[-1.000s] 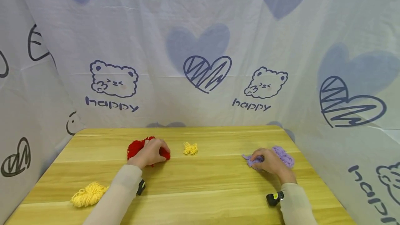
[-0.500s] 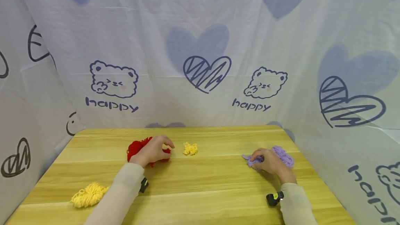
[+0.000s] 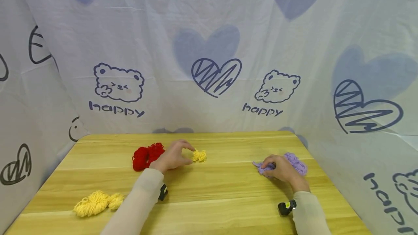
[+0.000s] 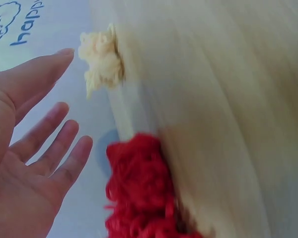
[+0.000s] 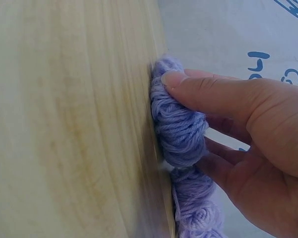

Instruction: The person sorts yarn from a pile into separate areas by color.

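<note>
My left hand point(image 3: 173, 156) reaches over the table, thumb and fingers spread around the left side of a small clump of yellow yarn point(image 3: 200, 156). In the left wrist view, a gap shows between the fingertips and that yellow clump point(image 4: 102, 60). Just behind the hand lies a two-lobed bundle of red yarn point(image 3: 143, 158), partly covered by it. My right hand point(image 3: 283, 169) grips one lobe of a purple yarn bundle point(image 5: 181, 124) resting on the table, thumb on one side and fingers on the other. The other purple lobe point(image 3: 296, 163) lies right beside the hand.
A larger yellow yarn bundle point(image 3: 93, 204) lies at the front left, close to my left sleeve point(image 3: 137, 202). The wooden table point(image 3: 222, 198) ends at the back against a white curtain point(image 3: 163, 42) printed with hearts and bears.
My left hand has left the red yarn and moved right to the small yellow clump. More of the red bundle and the front yellow bundle shows. The right hand has kept still.
</note>
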### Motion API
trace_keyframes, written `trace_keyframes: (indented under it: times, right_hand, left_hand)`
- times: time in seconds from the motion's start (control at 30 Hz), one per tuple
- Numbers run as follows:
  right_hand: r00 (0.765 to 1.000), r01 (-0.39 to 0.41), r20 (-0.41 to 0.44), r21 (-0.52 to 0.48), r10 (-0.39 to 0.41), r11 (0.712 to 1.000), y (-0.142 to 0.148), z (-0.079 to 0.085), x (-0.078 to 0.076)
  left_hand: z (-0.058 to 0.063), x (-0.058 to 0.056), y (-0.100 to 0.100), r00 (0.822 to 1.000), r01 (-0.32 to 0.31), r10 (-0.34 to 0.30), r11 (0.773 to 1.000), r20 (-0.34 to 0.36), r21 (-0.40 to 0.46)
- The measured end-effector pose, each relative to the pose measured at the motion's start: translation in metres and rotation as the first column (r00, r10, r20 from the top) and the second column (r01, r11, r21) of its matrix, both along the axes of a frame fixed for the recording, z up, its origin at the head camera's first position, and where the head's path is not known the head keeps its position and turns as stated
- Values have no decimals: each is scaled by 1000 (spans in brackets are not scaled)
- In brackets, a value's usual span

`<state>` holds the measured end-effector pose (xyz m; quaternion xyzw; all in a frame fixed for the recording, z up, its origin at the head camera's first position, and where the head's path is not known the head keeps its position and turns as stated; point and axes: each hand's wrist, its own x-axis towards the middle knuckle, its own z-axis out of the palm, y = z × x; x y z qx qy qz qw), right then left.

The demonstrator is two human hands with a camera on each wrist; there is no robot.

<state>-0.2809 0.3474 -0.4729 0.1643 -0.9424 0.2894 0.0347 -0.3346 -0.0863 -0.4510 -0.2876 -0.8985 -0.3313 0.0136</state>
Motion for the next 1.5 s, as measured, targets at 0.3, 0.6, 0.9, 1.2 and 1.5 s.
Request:
trace_keyframes:
  times: [0.3, 0.6, 0.9, 1.2, 1.5]
  right_hand:
    - [1000, 4, 18, -8, -4, 1000, -1, 1, 1]
    - [1000, -1, 2, -4, 1, 1000, 0, 0, 0]
    - [1000, -12, -1, -2, 12, 1000, -2, 2, 1]
    - [1000, -12, -11, 10, 12, 1000, -1, 1, 1]
    - [1000, -20, -16, -6, 20, 1000, 1, 0, 0]
  left_hand:
    - [-10, -4, 27, 999, 0, -2, 999, 36, 39]
    - [-22, -7, 35, 999, 24, -24, 1000, 45, 17]
    - [-24, -4, 34, 998, -2, 4, 999, 61, -38]
    - [-18, 1, 36, 999, 15, -12, 998, 39, -58]
    - [-13, 5, 30, 990, -35, 38, 999, 135, -26]
